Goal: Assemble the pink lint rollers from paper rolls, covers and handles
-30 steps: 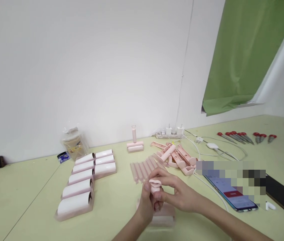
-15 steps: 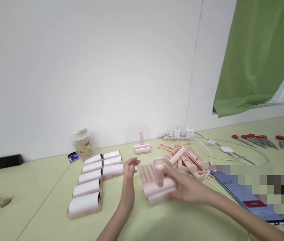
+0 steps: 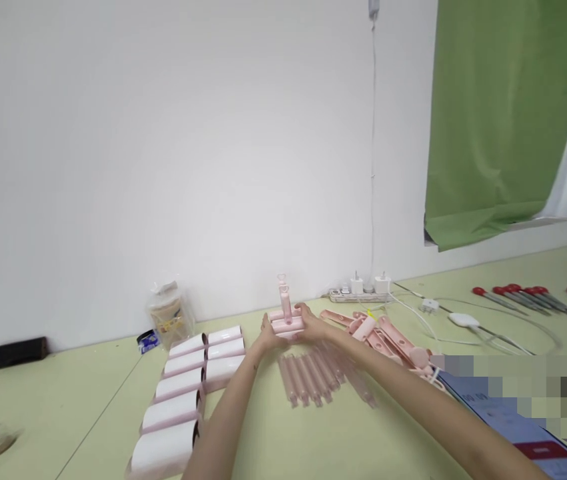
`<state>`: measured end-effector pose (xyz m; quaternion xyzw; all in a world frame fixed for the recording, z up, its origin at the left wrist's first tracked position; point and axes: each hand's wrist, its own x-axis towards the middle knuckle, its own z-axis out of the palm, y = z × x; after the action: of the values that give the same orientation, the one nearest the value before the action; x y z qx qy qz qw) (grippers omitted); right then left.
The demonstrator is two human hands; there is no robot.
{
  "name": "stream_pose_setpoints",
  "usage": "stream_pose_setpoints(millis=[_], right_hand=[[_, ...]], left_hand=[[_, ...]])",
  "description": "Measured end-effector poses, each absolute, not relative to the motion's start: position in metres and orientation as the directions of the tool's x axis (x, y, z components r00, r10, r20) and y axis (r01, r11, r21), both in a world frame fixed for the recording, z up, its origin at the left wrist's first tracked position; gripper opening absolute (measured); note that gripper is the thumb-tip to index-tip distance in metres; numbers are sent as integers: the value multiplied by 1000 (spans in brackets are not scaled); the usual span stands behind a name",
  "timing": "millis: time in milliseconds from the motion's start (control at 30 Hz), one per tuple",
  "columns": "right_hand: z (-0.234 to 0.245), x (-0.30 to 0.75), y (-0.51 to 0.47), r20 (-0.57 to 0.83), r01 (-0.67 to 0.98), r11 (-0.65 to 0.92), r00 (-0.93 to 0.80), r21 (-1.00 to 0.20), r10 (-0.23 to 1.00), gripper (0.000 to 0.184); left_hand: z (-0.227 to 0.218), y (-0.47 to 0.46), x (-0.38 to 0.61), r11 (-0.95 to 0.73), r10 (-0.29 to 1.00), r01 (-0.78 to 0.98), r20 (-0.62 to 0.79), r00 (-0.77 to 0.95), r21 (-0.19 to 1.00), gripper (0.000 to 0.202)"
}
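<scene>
Near the wall, a pink lint roller (image 3: 287,325) with its handle upright is gripped at both ends. My left hand (image 3: 268,335) closes on its left end and my right hand (image 3: 310,325) on its right end. Directly behind it stands a second pink lint roller (image 3: 282,283), mostly hidden apart from its handle top. Closer to me lies a row of clear pink handle tubes (image 3: 306,377), partly under my right forearm. White paper rolls in pink covers (image 3: 173,413) form two columns to the left. Pink plastic handle arms (image 3: 383,337) lie heaped to the right.
A power strip (image 3: 358,295) with plugs and cables sits against the wall. Red-handled tools (image 3: 518,297) lie at far right, and a phone (image 3: 508,420) at front right. A plastic bag (image 3: 169,313) and a black box (image 3: 21,351) stand on the left.
The lint roller has moved from above the pink tubes to the wall, in front of the other one. My left hand, open before, now grips it too. The view has shifted slightly.
</scene>
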<state>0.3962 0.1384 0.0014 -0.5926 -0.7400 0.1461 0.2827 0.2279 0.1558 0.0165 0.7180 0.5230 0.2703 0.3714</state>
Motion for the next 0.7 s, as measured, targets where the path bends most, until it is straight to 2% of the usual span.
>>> stream_pose_setpoints(millis=[133, 300, 400, 467, 500, 600, 667, 700], right_hand=[[0, 402, 155, 240, 795, 225, -102, -563, 965, 36], [14, 397, 153, 249, 802, 199, -65, -563, 966, 42], [27, 399, 126, 248, 797, 203, -69, -569, 966, 58], [38, 406, 98, 242, 782, 240, -118, -575, 963, 79], [44, 411, 81, 228, 770, 265, -159, -581, 961, 85], [62, 423, 25, 178, 733, 316, -263, -602, 948, 77], [70, 426, -11, 113, 699, 327, -335, -635, 935, 70], [74, 424, -28, 66, 680, 309, -358, -665, 931, 67]], left_hand=[[14, 164, 236, -299, 918, 553, 77, 388, 777, 34], [40, 158, 238, -303, 942, 687, 101, 319, 660, 38], [67, 135, 207, -346, 932, 741, 124, 339, 576, 52], [88, 111, 169, -407, 909, 752, 147, 390, 519, 71], [96, 97, 145, -438, 895, 753, 157, 418, 492, 72], [102, 52, 63, -463, 886, 786, 202, 417, 409, 57], [81, 27, 8, -480, 861, 843, 314, 399, 243, 39], [65, 18, -16, -479, 851, 854, 345, 396, 202, 34]])
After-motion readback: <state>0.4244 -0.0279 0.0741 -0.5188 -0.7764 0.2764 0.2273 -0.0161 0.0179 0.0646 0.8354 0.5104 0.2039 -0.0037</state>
